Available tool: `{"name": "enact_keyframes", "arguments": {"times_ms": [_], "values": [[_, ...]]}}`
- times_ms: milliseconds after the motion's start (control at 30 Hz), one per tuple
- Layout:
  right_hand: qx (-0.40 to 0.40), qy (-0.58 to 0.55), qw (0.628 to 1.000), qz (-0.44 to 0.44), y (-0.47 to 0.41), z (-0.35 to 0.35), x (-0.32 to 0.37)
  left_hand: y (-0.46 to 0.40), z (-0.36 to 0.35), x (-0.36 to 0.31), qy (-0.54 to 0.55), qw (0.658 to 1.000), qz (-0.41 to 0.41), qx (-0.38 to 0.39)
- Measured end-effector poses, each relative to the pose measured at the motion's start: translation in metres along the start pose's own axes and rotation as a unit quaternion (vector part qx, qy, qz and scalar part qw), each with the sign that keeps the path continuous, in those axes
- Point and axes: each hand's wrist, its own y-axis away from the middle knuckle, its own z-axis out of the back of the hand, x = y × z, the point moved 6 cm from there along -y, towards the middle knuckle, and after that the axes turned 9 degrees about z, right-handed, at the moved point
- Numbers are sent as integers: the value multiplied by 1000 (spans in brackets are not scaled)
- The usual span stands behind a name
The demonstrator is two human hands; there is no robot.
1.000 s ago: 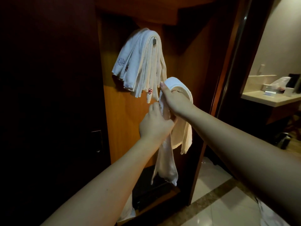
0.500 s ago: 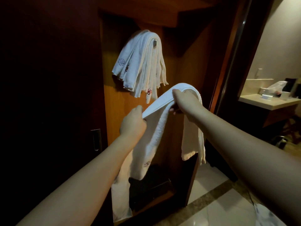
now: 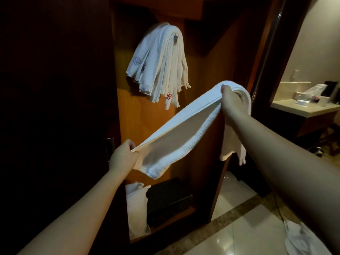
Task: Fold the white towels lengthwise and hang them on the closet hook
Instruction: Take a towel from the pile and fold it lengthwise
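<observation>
A white towel point(image 3: 184, 131), folded lengthwise into a long strip, stretches slantwise between my hands in front of the open closet. My left hand point(image 3: 123, 157) pinches its lower left end. My right hand point(image 3: 230, 101) grips it higher up on the right, and the rest of the towel drapes over that hand and hangs down behind my forearm. Above, several folded white towels point(image 3: 161, 65) hang in a bundle over the closet hook point(image 3: 175, 38), whose dark metal tip shows near the top.
A dark box point(image 3: 169, 199) and a white cloth point(image 3: 137, 208) sit on the closet's bottom shelf. A dark closet door point(image 3: 55, 107) stands at left. More white cloth point(image 3: 301, 238) lies on the tiled floor at lower right. A counter point(image 3: 303, 109) shows at right.
My left hand slid down and left along the towel to its end, pulling it out into a taut slanted strip. My right hand rose slightly to the right.
</observation>
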Motion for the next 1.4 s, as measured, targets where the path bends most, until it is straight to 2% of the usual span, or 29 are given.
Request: {"name": "enact_keyframes", "arguments": {"times_ms": [67, 167, 267, 333, 400, 433, 467, 500, 533, 567, 600, 633, 700, 800, 900, 1000, 1067, 1100, 1233, 1333, 1400], "values": [[18, -127, 990, -55, -3, -8, -7, 2, 9, -3, 31, 999, -9, 3], [50, -310, 944, -99, -4, -20, -5, 4, 23, -8, 83, 996, -18, 1], [69, -384, 915, -106, -7, -23, 0, 2, 34, -10, 142, 990, -7, 12], [60, -412, 904, -98, -13, -21, 6, -1, 43, -16, 158, 986, -42, 38], [45, -434, 896, -89, -22, -17, 14, -5, 69, -25, 207, 974, -85, 25], [38, -447, 889, -89, -26, -16, 19, -8, 87, -28, 265, 959, -102, -5], [34, -466, 880, -90, -29, -16, 25, -9, 101, -28, 351, 929, -112, -28], [33, -482, 871, -90, -31, -17, 30, -10, 105, -26, 445, 889, -107, -13], [34, -491, 866, -90, -31, -20, 33, -9, 94, -24, 521, 849, -80, 44], [37, -492, 865, -90, -30, -23, 35, -4, 71, -20, 539, 833, -32, 121], [38, -489, 866, -94, -28, -26, 33, 4, 48, -17, 522, 832, 11, 188], [37, -486, 867, -102, -27, -29, 29, 11, 32, -11, 500, 837, 36, 221], [25, -474, 872, -118, -26, -29, 19, 8, 26, 0, 513, 832, 47, 206], [-5, -417, 900, -124, -31, -19, 2, -10, 44, 12, 570, 804, 76, 150], [-30, -383, 914, -130, -33, -8, -12, -11, 46, 8, 588, 782, 52, 200], [-47, -355, 924, -130, -35, 3, -23, -9, 46, 9, 625, 738, 35, 253], [-37, -334, 933, -131, -34, 6, -30, -4, 43, 12, 655, 700, 34, 284], [-24, -320, 938, -134, -32, 6, -34, -1, 41, 13, 659, 691, 32, 295], [57, -296, 941, -157, -24, 5, -48, 4, 30, 26, 649, 691, 70, 311], [108, -345, 917, -170, -17, 0, -52, 3, 15, 35, 640, 688, 163, 301], [116, -392, 896, -175, -12, -3, -52, 6, 5, 39, 611, 709, 191, 296]]}}
